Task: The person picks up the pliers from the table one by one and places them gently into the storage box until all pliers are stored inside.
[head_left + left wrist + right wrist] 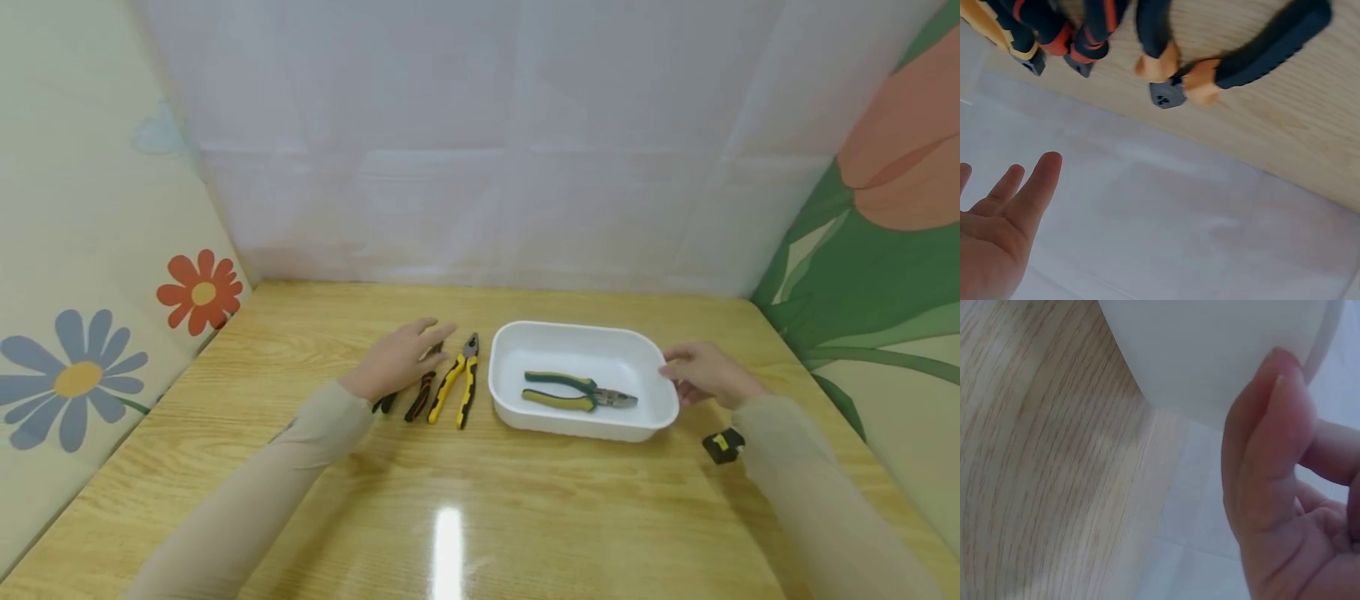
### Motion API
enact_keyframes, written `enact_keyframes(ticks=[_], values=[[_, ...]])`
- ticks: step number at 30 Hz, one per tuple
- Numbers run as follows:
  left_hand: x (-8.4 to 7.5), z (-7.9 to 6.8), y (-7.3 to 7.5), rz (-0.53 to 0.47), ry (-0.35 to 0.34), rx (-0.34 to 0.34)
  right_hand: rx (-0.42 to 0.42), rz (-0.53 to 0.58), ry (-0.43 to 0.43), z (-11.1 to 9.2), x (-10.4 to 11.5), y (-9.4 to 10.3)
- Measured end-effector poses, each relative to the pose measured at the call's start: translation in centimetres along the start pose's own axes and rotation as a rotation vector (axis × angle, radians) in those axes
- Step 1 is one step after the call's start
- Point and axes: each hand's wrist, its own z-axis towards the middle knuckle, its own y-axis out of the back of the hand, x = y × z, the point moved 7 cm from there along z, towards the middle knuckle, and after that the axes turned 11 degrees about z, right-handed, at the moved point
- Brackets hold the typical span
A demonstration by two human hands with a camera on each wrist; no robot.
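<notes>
Head: RH (708, 374) grips tray (573, 423) edge (tbl (555, 517) room nearside).

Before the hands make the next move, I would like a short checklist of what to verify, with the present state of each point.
1. Left hand free: ok; fingers spread, holding nothing.
2. Right hand steadying the white tray: cannot tell how firmly; its fingers touch the right end.
3. Room in the tray: ok; only the green-and-yellow pliers lie inside.
4. Outside pliers fully visible in the head view: not ok; yellow-and-black pliers are, but the left hand partly covers red-and-black pliers and orange-and-black pliers.
5. Small black object clear of the right sleeve: cannot tell; they are very close.
</notes>
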Motion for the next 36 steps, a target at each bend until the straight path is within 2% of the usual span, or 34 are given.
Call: enact_keyframes(ticks=[6,11,17,28,36], values=[[1.9,-1.3,-0.9,-0.012,0.085,0.046,0.007,-0.010,0.007,0.0,0.2,0.0],[3.0,-2.3,-1.4,0.015,0.126,0.062,0.007,-0.016,0.017,0.0,0.2,0.0],[3.6,-3.3,-1.7,0.022,0.143,0.057,0.007,-0.018,0.032,0.1,0.2,0.2],[5.1,-4.6,-3.0,0.030,0.232,0.128,0.009,-0.015,0.029,0.1,0.0,0.2],[5.9,-5.5,-3.9,-0.012,0.277,0.171,0.007,-0.025,0.020,0.1,0.0,0.2]])
